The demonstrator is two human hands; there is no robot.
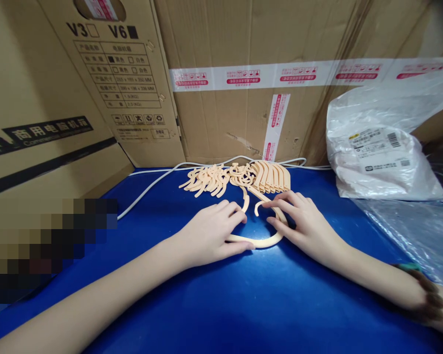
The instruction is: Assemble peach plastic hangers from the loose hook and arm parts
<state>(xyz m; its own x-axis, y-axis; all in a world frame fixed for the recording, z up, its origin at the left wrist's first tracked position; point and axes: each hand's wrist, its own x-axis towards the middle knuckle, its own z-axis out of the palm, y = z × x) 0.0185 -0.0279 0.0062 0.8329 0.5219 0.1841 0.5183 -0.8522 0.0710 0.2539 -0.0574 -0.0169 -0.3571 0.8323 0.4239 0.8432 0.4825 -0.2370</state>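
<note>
Two hands are down on the blue bench, and they are yours. Your left hand [210, 231] lies flat with its fingers bent a little, and its fingertips and thumb press on a curved peach plastic piece [260, 242]. Your right hand [304, 226] lies flat too, with its fingers spread and resting on the other side of the same piece. Neither hand is closed around it; both just pin it to the bench top. The piece bends like a big hook and lies between your hands, near the middle of the bench. Just behind it, close to the back edge of the bench, sits a pile of more peach plastic pieces [239, 178], some fanned out in a neat row and some jumbled. A white cable [153, 186] runs along the back edge and down the left side. Big cardboard boxes [243, 98] stand like a wall behind the bench, and one printed box [110, 83] leans at the back left corner. A white plastic bag [376, 152] with a label sits at the back right corner. Clear plastic wrap [413, 236] lies along the right edge. A dark hair tie [426, 295] is around your right wrist.
</note>
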